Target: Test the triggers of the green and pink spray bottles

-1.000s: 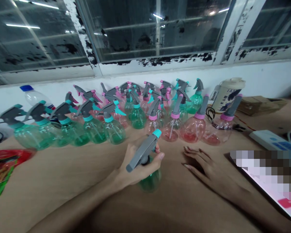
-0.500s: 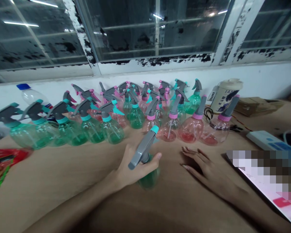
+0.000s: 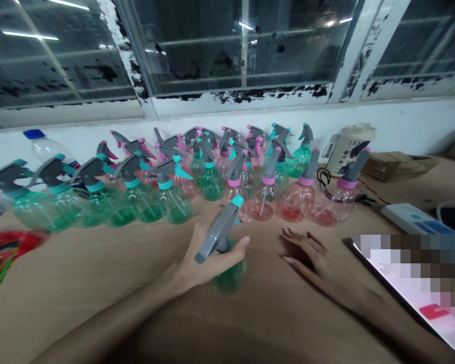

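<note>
My left hand (image 3: 197,258) is wrapped around the neck of a green spray bottle (image 3: 229,275) with a grey trigger head and turquoise nozzle, held upright near the middle of the table. My fingers hide part of its neck and trigger. To its right, my right hand (image 3: 313,258) rests on the table (image 3: 109,268), fingers apart and holding nothing. Beyond both hands stand several spray bottles: green ones (image 3: 176,205) with turquoise collars on the left, and pinkish-red ones (image 3: 296,199) with pink collars on the right. Further rows behind them mix both colours.
A lit tablet-like screen (image 3: 405,283), partly pixelated, lies at the right beside a white-and-blue box (image 3: 417,217). Behind are a coffee cup (image 3: 349,149) and brown cardboard (image 3: 398,167). On the left are a red-green packet (image 3: 7,253) and a blue-capped bottle (image 3: 47,146).
The whole view has shifted very slightly. My left hand still grips the green spray bottle in nearly the same spot, and my right hand stays resting on the table.
</note>
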Demonstrator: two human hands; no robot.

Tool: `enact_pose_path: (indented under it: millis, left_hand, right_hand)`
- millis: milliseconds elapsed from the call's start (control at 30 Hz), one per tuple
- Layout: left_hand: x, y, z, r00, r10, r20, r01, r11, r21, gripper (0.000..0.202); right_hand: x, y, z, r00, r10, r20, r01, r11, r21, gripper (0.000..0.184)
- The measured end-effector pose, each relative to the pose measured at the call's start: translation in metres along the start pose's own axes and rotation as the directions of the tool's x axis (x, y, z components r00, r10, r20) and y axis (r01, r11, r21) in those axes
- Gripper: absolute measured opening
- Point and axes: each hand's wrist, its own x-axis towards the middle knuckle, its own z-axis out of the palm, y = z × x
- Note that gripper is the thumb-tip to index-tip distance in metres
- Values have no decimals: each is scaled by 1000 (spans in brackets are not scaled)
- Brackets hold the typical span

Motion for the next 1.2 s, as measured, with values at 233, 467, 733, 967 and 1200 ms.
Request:
enact_pose_path:
  millis: [233,467,733,967,1200]
  left_hand:
    - [0,2,1,1000,-21,2,21,997,-71,8]
    - [-2,-2,7,998,32,-45,-33,999,-30,17]
    - [-2,1,6,1000,-1,2,2,994,-111,27]
    - [-1,3,6,999,-45,11,46,994,-96,26]
    - [0,1,6,1000,-6,-10,5,997,-80,12]
  right_hand:
    - [-2,2,0,1000,-16,9,16,1000,7,45]
    - [-2,-1,-3,1000,21,22,-20,1000,-18,46]
    - [-3,-1,-5,999,4,44,-4,1000,4,47]
    - [-3,-1,-6,998,15,59,-16,1000,8,48]
    - [-3,-1,-7,999,12,45,-11,1000,-11,48]
